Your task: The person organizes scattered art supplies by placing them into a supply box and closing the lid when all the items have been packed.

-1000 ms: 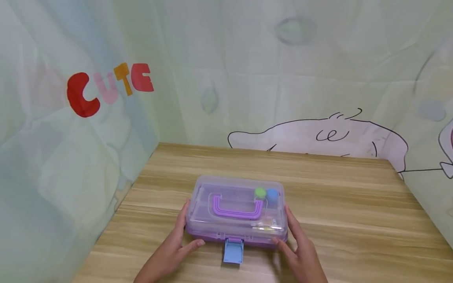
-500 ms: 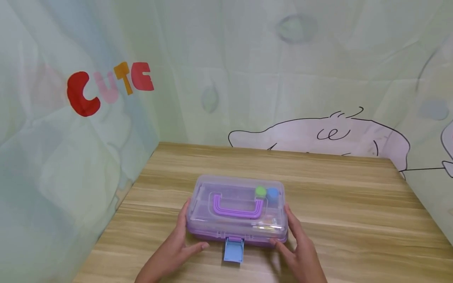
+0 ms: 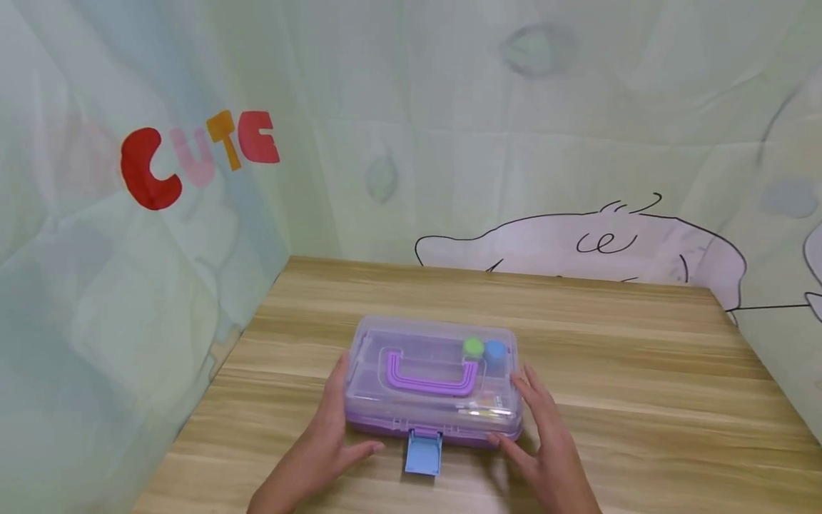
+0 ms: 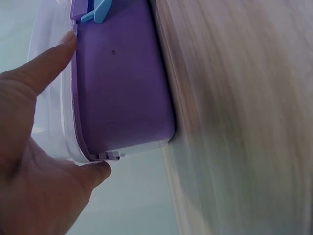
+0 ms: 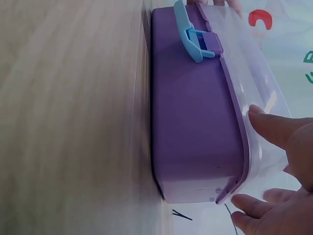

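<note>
A purple plastic case with a clear lid (image 3: 372, 403) lies on the table, its lid down. The purple handle (image 3: 432, 389) is folded flat on the lid. On the front, the blue latch (image 3: 424, 455) hangs unfastened, swung outward. My left hand (image 3: 321, 446) is at the left side; in the left wrist view its straight thumb touches the lid's front rim and a fingertip is at the side edge. My right hand (image 3: 551, 446) stands at the right front corner, fingers spread along the side, thumb at the front rim. Through the lid show a green round item (image 3: 473, 348) and a blue one (image 3: 495, 350).
The wooden table (image 3: 629, 400) extends around the case. Behind it hangs a pale printed curtain (image 3: 359, 143), which continues along the left side with the letters CUTE.
My left hand has shifted slightly right and forward along the case. The right hand's fingers have spread and moved up towards the lid's edge. The case stays in about the same place.
</note>
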Demonstrator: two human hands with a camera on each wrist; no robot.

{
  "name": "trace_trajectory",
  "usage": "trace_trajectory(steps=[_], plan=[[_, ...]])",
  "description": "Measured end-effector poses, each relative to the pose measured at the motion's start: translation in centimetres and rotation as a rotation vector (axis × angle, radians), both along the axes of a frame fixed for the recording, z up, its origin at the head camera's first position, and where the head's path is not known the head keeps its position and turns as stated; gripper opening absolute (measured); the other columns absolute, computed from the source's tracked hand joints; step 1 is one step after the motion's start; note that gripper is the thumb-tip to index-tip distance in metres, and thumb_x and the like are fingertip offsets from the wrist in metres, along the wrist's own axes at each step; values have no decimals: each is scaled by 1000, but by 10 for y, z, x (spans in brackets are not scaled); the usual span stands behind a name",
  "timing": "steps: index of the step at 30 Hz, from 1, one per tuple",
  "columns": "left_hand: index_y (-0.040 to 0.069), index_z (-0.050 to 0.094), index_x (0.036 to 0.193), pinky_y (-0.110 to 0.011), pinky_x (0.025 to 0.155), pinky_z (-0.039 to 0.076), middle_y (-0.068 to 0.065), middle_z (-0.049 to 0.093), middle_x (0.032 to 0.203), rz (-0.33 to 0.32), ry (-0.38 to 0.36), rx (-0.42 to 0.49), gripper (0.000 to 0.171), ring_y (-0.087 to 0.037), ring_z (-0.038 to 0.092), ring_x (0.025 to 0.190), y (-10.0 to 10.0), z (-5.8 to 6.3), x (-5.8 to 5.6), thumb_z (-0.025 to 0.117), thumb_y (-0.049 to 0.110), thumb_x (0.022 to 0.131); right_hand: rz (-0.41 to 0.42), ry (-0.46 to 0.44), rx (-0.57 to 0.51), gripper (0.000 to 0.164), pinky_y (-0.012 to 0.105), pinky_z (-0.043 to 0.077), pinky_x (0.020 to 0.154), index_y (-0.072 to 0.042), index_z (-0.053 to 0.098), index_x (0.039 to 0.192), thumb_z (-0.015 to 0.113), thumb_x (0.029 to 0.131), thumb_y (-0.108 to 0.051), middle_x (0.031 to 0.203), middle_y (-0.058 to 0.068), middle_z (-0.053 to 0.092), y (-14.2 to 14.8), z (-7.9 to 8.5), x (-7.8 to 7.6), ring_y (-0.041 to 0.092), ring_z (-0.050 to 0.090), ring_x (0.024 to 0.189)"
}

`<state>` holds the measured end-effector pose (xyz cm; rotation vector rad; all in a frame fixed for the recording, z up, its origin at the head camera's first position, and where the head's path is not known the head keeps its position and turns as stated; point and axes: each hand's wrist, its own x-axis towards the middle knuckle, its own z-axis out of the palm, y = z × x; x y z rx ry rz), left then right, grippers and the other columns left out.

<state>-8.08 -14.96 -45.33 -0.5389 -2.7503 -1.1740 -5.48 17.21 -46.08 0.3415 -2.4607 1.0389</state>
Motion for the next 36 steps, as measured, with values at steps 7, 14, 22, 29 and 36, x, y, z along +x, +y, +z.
trace_trajectory(steps=[7, 14, 22, 29, 36], plan=[[13, -1, 155, -47, 108, 30, -6, -12, 161, 45, 118, -130, 134, -36, 12, 146, 8, 0, 1, 90, 32, 59, 32, 1, 2, 94, 7, 17, 110, -16, 37, 147, 86, 68, -14, 157, 7, 29, 1, 1, 0, 27, 35, 140], [15, 2, 155, -51, 102, 37, -8, -21, 159, 98, 143, -177, 135, -42, 9, 144, 15, 0, 2, 90, 42, 57, 52, -16, 5, 94, 10, 18, 111, -16, 34, 149, 85, 70, -17, 157, 7, 28, 1, 2, 0, 22, 30, 142], [14, 5, 155, -56, 104, 34, -15, -17, 159, 155, 209, -245, 138, -44, 11, 143, 25, 0, 4, 89, 50, 52, 57, -14, 2, 93, 9, 17, 111, -15, 34, 148, 85, 70, -17, 157, 9, 28, 1, 2, 1, 21, 30, 142], [11, 11, 155, -63, 112, 17, -18, -8, 160, 164, 315, -418, 136, -40, -4, 146, 34, 5, 4, 79, 67, 51, 68, 21, -9, 93, 10, 18, 111, -13, 35, 148, 85, 70, -13, 156, 10, 29, 1, -1, 0, 20, 31, 142], [13, 13, 155, -70, 109, -3, -16, -3, 161, 172, 380, -487, 135, -42, -7, 146, 40, 6, 2, 75, 73, 52, 41, 22, 1, 94, 8, 19, 110, -15, 36, 148, 86, 68, -13, 156, 8, 30, 0, -1, 0, 21, 33, 140]])
